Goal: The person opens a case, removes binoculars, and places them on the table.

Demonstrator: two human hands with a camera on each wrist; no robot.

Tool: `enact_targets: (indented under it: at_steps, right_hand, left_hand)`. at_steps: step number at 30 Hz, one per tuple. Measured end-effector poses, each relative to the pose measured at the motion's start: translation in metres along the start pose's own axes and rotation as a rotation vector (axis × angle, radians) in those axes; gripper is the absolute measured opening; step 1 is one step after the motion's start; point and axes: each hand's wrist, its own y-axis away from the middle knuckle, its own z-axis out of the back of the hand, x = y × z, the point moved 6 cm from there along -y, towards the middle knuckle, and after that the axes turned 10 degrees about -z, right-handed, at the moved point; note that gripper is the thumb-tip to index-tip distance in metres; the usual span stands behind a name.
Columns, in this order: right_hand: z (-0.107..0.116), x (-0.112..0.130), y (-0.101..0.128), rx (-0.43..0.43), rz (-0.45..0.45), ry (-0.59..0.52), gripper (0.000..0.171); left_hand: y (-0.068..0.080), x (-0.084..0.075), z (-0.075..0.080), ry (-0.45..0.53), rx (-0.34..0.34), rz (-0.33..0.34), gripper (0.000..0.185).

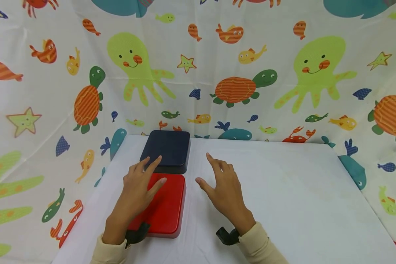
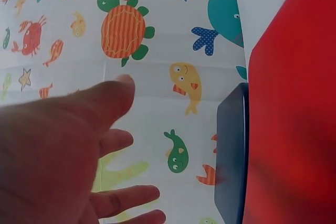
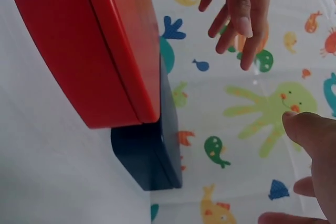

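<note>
A red square box (image 1: 166, 205) lies near the table's front left, with a dark navy square box (image 1: 166, 150) just behind it, their edges close together. My left hand (image 1: 136, 187) hovers over the red box with fingers spread and straight, its fingertips reaching the navy box's front edge. Beside the red box, my right hand (image 1: 222, 185) hangs over bare table with fingers spread, holding nothing. The left wrist view shows the red box (image 2: 291, 108) and the navy box (image 2: 231, 156) edge-on beside my open left hand (image 2: 68, 145). In the right wrist view the red box (image 3: 100, 40) overlaps the navy box (image 3: 149, 156).
The white table (image 1: 283, 198) stretches to the right of the boxes. A curtain printed with sea animals (image 1: 237, 73) hangs behind and at both sides. Black wrist mounts sit on both cream sleeves (image 1: 260, 245).
</note>
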Motion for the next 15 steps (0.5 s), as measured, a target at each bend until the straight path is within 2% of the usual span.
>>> enact_targets:
  at_steps: [7,15]
  right_hand:
    - [-0.012,0.006,0.008,0.036,0.025,-0.100,0.083]
    - [-0.034,0.004,0.015,0.136,-0.033,-0.206,0.083]
  left_hand:
    - [0.013,0.017,0.001,0.104,-0.007,0.050,0.079]
    - [0.037,0.039,0.000,0.162,0.001,0.128,0.080]
